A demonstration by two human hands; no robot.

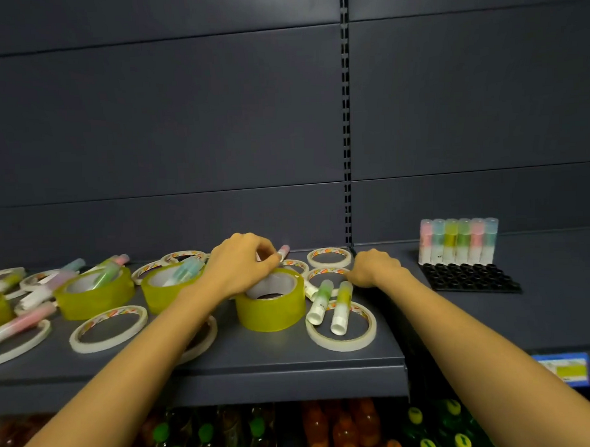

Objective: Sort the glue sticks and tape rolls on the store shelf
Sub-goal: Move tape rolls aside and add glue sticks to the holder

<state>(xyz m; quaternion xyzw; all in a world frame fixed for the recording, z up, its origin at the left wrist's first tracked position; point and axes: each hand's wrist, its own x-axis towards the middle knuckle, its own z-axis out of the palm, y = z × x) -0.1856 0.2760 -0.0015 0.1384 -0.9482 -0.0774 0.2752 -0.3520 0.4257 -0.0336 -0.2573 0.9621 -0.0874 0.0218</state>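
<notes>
My left hand (241, 263) reaches over a wide yellow tape roll (271, 306) and pinches a pink-capped glue stick (283, 251) near the back of the shelf. My right hand (375, 267) lies knuckles up at the shelf's right end, its bent fingers touching a thin white tape ring (325, 275); the grip is hidden. A green glue stick (319, 301) and a yellow glue stick (341, 307) lie across another thin ring (341, 342). More yellow rolls (95, 299), thin rings (108, 328) and glue sticks are scattered to the left.
On the neighbouring shelf to the right, several glue sticks (458, 241) stand in a row at the back of a black holed tray (473, 280). A blue price label (563, 369) hangs on that shelf's edge. Bottles (344, 429) fill the shelf below.
</notes>
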